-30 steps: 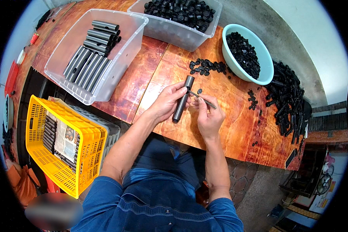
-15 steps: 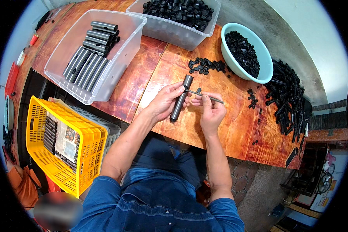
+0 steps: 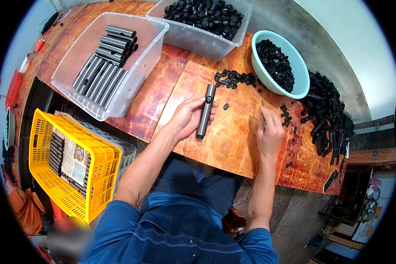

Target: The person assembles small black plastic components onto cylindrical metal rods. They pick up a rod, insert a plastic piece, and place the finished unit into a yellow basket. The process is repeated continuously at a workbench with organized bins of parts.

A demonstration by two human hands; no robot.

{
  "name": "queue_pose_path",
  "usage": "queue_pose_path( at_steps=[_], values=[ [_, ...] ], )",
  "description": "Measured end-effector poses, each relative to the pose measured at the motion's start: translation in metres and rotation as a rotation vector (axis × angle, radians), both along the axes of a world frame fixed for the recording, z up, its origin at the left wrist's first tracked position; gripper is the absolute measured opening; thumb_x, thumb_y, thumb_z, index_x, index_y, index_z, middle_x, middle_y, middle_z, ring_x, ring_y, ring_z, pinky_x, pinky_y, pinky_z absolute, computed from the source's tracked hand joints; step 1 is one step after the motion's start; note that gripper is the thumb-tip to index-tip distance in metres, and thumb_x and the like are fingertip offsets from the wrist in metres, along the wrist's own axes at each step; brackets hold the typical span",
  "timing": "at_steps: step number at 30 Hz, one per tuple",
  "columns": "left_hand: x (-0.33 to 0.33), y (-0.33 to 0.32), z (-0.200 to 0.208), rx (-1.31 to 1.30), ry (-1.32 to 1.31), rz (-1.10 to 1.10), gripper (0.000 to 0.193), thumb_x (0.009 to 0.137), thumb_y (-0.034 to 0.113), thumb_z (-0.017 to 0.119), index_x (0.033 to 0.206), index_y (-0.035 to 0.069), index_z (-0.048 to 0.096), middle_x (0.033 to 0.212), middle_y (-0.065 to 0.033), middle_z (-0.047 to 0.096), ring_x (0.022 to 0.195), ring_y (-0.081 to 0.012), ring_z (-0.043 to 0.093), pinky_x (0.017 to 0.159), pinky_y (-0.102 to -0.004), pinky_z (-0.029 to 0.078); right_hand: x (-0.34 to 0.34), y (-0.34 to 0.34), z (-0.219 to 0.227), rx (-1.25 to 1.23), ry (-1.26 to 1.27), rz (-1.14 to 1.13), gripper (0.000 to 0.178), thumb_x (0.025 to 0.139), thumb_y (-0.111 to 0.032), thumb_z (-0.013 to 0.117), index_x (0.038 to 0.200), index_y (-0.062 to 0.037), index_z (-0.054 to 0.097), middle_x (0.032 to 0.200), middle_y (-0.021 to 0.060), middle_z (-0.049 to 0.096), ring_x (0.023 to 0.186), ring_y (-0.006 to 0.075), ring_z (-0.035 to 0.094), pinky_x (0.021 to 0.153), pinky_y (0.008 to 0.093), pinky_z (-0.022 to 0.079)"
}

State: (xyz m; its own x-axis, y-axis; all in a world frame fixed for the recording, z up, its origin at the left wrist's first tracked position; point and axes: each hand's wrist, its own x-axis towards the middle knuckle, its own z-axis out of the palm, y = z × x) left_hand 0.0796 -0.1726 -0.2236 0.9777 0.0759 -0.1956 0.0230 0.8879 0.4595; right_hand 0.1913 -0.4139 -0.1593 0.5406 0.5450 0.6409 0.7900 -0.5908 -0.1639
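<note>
My left hand (image 3: 190, 117) is wrapped round a dark metal tube (image 3: 205, 115), which slants over the front of the wooden table. A hole shows in the tube's side near its far end, and a black piece sits in its near end. Apart from it, to the right, my right hand (image 3: 269, 130) is closed over the table on a thin metal rod (image 3: 262, 104). Most of the rod is hidden by the fingers. One small black cap (image 3: 225, 106) lies on the table between the hands. Several more black caps (image 3: 233, 79) are scattered farther back.
A clear plastic bin (image 3: 132, 86) of metal tubes stands at left, with another bin (image 3: 198, 42) of black parts behind. A pale blue basin (image 3: 257, 66) holds small black parts beside a black heap (image 3: 325, 119). A yellow crate (image 3: 103, 176) stands lower left, near another person (image 3: 28, 211).
My right hand has moved right with the rod, which has come out of the tube's side hole. The tube has turned slightly in my left hand, so the hole now faces up.
</note>
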Motion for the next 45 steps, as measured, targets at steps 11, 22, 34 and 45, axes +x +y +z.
queue_pose_path(
  at_steps=[11,22,34,45],
  values=[
    [0.002,-0.003,0.001,-0.019,0.001,0.010,0.033,0.105,0.024,0.051,0.126,-0.002,0.054,0.109,-0.0153,0.063,0.095,-0.0236,0.063,0.084,-0.0386,0.055,0.008,-0.043,0.004,-0.366,-0.036,-0.029,0.039,0.079,0.009,0.064,0.115,-0.0046,0.069,0.107,0.0102,0.071,0.103,0.0285,0.066,0.090,0.0404,0.050],
    [0.006,0.002,0.001,-0.165,-0.070,-0.067,0.037,0.105,0.020,0.052,0.133,-0.003,0.050,0.112,-0.0160,0.062,0.099,-0.0241,0.061,0.088,-0.0373,0.056,-0.175,-0.007,0.142,0.355,-0.064,0.421,0.011,0.082,-0.019,0.069,0.089,-0.0112,0.071,0.085,0.0045,0.071,0.072,0.0203,0.068,0.062,0.0336,0.053],
    [0.005,-0.002,-0.003,-0.101,-0.086,-0.019,0.039,0.106,0.025,0.051,0.128,-0.007,0.052,0.114,-0.0178,0.059,0.100,-0.0249,0.060,0.091,-0.0398,0.055,-0.181,-0.010,0.130,0.404,0.005,0.444,0.027,0.085,-0.035,0.061,0.102,-0.0149,0.064,0.092,0.0100,0.073,0.078,0.0287,0.068,0.066,0.0424,0.053],
    [0.004,-0.004,0.004,-0.048,0.061,0.038,0.039,0.106,0.030,0.048,0.116,-0.005,0.060,0.100,-0.0152,0.067,0.089,-0.0252,0.067,0.082,-0.0389,0.056,-0.024,0.040,0.008,0.047,0.570,-0.012,0.019,0.086,-0.013,0.073,0.102,-0.0033,0.072,0.096,0.0148,0.070,0.083,0.0297,0.071,0.074,0.0388,0.056]
  ],
)
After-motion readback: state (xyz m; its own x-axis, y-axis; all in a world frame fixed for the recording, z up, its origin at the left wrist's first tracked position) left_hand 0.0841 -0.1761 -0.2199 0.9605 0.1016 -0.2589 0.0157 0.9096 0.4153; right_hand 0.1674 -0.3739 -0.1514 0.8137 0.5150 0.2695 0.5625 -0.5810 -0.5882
